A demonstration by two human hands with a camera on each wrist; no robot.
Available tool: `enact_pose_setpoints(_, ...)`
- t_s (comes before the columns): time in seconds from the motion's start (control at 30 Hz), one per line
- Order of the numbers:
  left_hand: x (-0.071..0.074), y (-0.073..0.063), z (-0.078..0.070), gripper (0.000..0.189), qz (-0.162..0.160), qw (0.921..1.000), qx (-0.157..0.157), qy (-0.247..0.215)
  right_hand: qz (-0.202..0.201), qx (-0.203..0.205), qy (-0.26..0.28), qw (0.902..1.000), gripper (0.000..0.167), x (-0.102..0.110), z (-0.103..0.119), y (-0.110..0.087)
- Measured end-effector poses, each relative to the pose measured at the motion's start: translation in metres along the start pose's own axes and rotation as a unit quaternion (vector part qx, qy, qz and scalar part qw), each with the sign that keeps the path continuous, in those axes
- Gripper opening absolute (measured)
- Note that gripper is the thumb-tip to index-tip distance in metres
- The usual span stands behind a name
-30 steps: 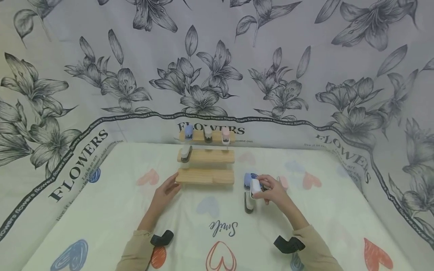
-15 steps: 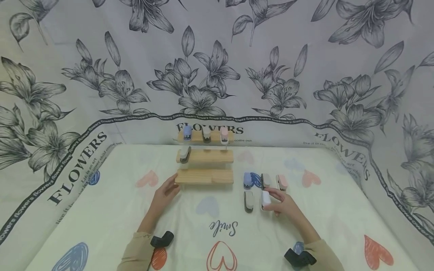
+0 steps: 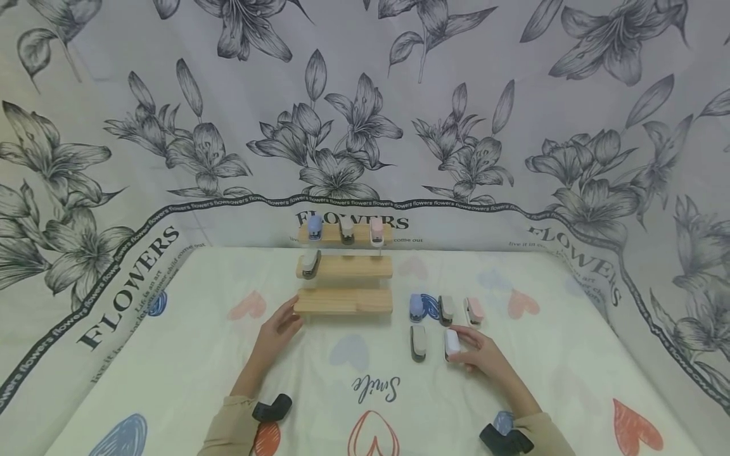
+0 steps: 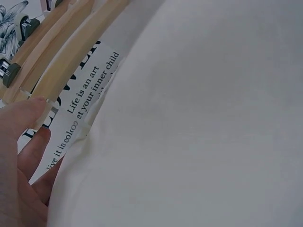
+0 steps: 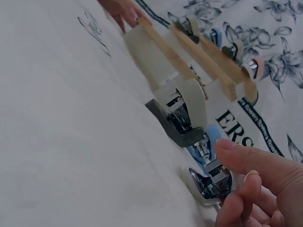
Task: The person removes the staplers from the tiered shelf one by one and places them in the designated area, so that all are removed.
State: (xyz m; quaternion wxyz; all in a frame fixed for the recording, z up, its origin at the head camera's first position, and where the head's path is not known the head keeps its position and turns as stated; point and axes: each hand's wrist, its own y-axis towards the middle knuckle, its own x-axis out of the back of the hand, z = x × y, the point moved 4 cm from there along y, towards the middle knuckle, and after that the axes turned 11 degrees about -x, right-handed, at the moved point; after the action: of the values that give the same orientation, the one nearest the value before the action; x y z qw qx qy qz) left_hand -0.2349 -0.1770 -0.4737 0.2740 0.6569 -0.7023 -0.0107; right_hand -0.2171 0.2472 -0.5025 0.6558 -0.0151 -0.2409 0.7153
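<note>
My right hand (image 3: 481, 354) pinches a white mini stapler (image 3: 452, 342) between thumb and fingers, low over the cloth. In the right wrist view that stapler (image 5: 208, 189) shows its metal inner parts, and the fingers (image 5: 241, 189) cover its far side. Just left of it stands a beige-and-grey stapler (image 3: 418, 343). Behind are a blue stapler (image 3: 417, 308), a grey one (image 3: 445, 310) and a pink one (image 3: 474, 311). My left hand (image 3: 276, 332) touches the left end of the lowest wooden shelf (image 3: 342, 302) with its fingertips, its fingers loosely extended.
The three-step wooden rack bears a grey stapler (image 3: 310, 263) on the middle shelf (image 3: 359, 266). Blue (image 3: 315, 227), beige (image 3: 346, 229) and pink (image 3: 376, 230) staplers line the top shelf. A heart-printed cloth (image 3: 342, 386) covers the table; a flowered curtain (image 3: 485, 171) hangs behind.
My right hand has carried the white stapler rightward and toward me, from over the other staplers to a spot right of the beige-and-grey one. My left hand stays at the rack.
</note>
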Motion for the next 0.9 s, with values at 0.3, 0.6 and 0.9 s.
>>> enact_pose_setpoints(0.3,0.001,0.002,0.010,0.052,-0.001,1.0000,-0.004,-0.005,0.004,-0.008,0.009,0.9999,0.068,0.000,-0.001,0.001)
enact_pose_setpoints(0.6,-0.002,0.004,0.038,0.054,-0.008,0.9998,-0.018,0.004,-0.011,-0.020,0.000,0.9998,0.068,0.002,0.000,-0.003)
enact_pose_setpoints(0.9,-0.002,0.002,0.031,0.056,0.005,1.0000,-0.004,-0.002,-0.008,0.011,-0.084,0.9964,0.067,0.003,0.012,-0.008)
